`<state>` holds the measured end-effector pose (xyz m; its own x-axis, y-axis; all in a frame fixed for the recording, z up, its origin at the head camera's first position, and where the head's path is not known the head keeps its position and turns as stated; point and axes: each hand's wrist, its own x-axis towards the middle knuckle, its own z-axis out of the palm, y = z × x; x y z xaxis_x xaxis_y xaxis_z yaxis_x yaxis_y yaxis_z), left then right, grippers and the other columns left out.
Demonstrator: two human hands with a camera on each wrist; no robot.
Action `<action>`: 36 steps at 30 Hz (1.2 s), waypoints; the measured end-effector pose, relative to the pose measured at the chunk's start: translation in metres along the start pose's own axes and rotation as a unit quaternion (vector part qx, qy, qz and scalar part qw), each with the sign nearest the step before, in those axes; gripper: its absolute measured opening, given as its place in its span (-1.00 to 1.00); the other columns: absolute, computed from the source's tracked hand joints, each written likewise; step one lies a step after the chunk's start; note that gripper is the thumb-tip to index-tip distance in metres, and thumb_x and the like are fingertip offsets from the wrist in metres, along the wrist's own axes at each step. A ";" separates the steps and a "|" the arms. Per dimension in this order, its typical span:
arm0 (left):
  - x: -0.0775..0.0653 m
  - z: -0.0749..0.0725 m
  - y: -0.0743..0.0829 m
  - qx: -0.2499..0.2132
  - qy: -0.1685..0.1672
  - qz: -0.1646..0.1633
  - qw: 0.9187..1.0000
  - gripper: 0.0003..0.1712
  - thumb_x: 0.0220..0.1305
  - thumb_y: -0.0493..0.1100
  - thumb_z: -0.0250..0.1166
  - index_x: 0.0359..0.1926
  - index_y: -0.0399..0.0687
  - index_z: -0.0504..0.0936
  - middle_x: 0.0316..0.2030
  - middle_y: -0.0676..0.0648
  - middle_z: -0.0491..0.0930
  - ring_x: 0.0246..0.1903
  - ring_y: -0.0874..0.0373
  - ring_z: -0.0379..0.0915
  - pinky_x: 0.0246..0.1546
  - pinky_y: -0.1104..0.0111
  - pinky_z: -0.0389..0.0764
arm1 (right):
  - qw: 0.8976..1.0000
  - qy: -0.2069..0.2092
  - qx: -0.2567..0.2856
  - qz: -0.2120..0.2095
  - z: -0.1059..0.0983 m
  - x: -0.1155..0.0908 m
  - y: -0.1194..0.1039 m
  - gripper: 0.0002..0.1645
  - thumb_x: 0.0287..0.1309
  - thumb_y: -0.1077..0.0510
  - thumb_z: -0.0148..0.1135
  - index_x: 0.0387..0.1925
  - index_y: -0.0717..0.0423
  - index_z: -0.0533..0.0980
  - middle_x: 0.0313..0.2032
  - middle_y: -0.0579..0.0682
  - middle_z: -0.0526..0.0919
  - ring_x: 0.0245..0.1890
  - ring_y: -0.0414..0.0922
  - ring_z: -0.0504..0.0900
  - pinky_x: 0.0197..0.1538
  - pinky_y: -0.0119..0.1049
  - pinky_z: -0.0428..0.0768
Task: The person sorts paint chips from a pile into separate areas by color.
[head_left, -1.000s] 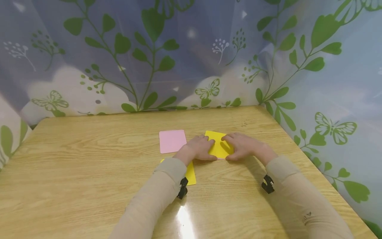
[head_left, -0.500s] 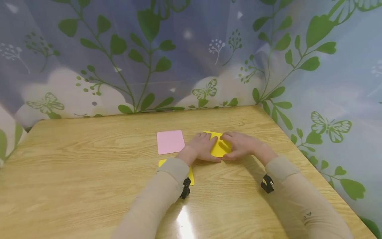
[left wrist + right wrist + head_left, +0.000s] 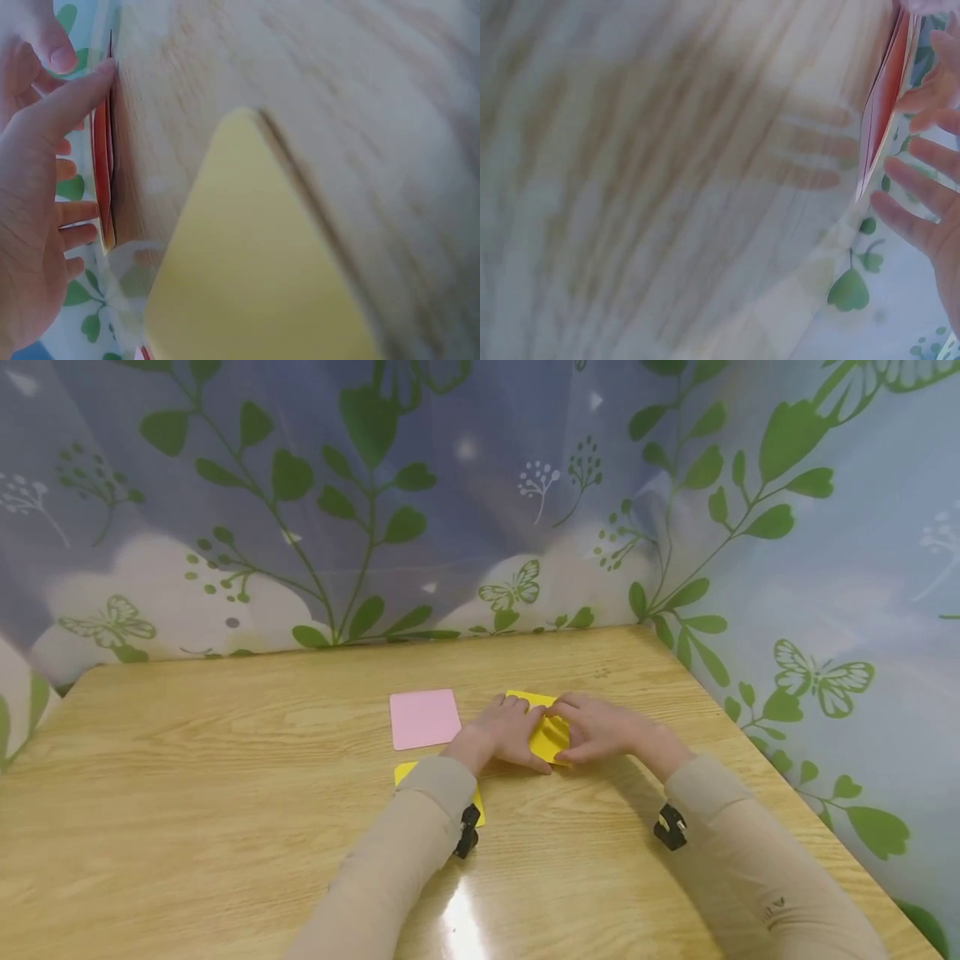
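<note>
Both hands grip a low stack of square cards, yellow on top [image 3: 550, 742], at the right of the table. My left hand [image 3: 504, 732] holds its left side, thumb at the near edge. My right hand [image 3: 598, 729] curls at its right side, with the thumb near the left thumb. Edge-on in the left wrist view, the stack [image 3: 103, 150] shows red and pink layers slightly bowed apart. Beyond my left hand to the left lies a pink card [image 3: 424, 718]. Partly hidden under my left forearm is another yellow card [image 3: 405, 771], large in the left wrist view.
The wooden table [image 3: 225, 793] reaches back to a hanging cloth [image 3: 420, 552] with a leaf and butterfly print. More of this cloth runs along the table's right edge. A dark band with a small device [image 3: 467, 831] sits on each wrist.
Both hands have drawn closer together over the stack, and the right fingers have shifted left across its yellow top. The pink card and the other yellow card lie as before.
</note>
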<state>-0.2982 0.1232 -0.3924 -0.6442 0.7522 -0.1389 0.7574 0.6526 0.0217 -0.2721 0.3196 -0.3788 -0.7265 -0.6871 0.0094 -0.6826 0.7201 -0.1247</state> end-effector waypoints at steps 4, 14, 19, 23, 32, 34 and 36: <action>0.000 0.001 -0.001 -0.007 0.006 0.002 1.000 0.07 -0.04 0.53 0.11 0.37 0.02 0.15 0.22 -0.09 0.28 0.25 0.03 0.11 0.31 0.14 -0.05 | 1.000 -0.008 -0.002 -0.002 0.000 0.001 -0.005 -0.18 -0.08 -0.19 0.32 0.10 0.27 0.37 -0.04 0.10 0.49 -0.13 -0.08 0.48 0.04 -0.17 0.45; 0.000 0.000 0.001 -0.013 0.011 -0.005 1.000 0.07 -0.04 0.55 0.07 0.33 -0.05 0.20 0.18 -0.10 0.33 0.23 0.02 0.16 0.30 0.12 0.00 | 0.997 -0.040 0.012 0.065 0.000 -0.003 -0.003 0.03 -0.15 -0.34 0.31 0.13 0.38 0.31 0.00 0.23 0.44 -0.03 0.06 0.44 0.06 -0.07 0.43; 0.000 0.002 0.003 -0.006 0.015 -0.014 1.000 0.05 -0.03 0.57 0.01 0.32 0.00 0.21 0.16 -0.09 0.34 0.20 0.02 0.18 0.27 0.11 0.05 | 0.996 -0.044 0.013 0.074 0.001 -0.001 -0.001 0.07 -0.19 -0.33 0.35 0.15 0.38 0.29 -0.02 0.21 0.40 -0.05 0.04 0.41 0.04 -0.08 0.44; -0.001 0.001 0.005 -0.005 0.014 -0.023 1.000 0.01 0.02 0.54 0.00 0.34 0.02 0.18 0.19 -0.11 0.32 0.23 0.01 0.15 0.27 0.10 0.05 | 0.996 -0.048 -0.002 0.077 0.002 0.003 0.000 0.09 -0.25 -0.30 0.39 0.16 0.38 0.29 -0.05 0.20 0.40 -0.10 0.01 0.40 0.01 -0.10 0.44; -0.005 -0.001 -0.001 -0.005 -0.008 -0.014 1.000 0.06 0.01 0.52 0.06 0.38 -0.01 0.13 0.21 -0.13 0.27 0.22 -0.04 0.13 0.27 0.14 0.05 | 0.993 -0.068 -0.003 0.097 0.003 0.006 -0.001 0.09 -0.24 -0.25 0.40 0.20 0.38 0.26 -0.01 0.22 0.36 -0.05 0.05 0.36 0.04 -0.08 0.42; -0.007 -0.001 -0.004 -0.007 -0.016 -0.015 1.000 0.07 0.00 0.53 0.06 0.39 -0.01 0.12 0.24 -0.14 0.24 0.25 -0.05 0.10 0.28 0.15 0.03 | 0.992 -0.071 0.002 0.105 0.003 0.007 -0.001 0.09 -0.23 -0.25 0.40 0.20 0.37 0.25 -0.01 0.22 0.35 -0.05 0.05 0.36 0.04 -0.08 0.42; -0.009 -0.002 -0.007 -0.011 -0.024 -0.014 1.000 0.07 0.01 0.52 0.06 0.39 -0.01 0.11 0.28 -0.15 0.20 0.28 -0.06 0.06 0.30 0.14 0.00 | 0.991 -0.075 0.004 0.113 0.003 0.007 -0.001 0.09 -0.23 -0.25 0.40 0.21 0.36 0.25 -0.02 0.21 0.35 -0.08 0.03 0.35 0.01 -0.10 0.42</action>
<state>-0.2980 0.1117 -0.3896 -0.6585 0.7291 -0.1865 0.7365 0.6753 0.0397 -0.2763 0.3141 -0.3814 -0.8404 -0.5159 -0.1663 -0.5031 0.8566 -0.1146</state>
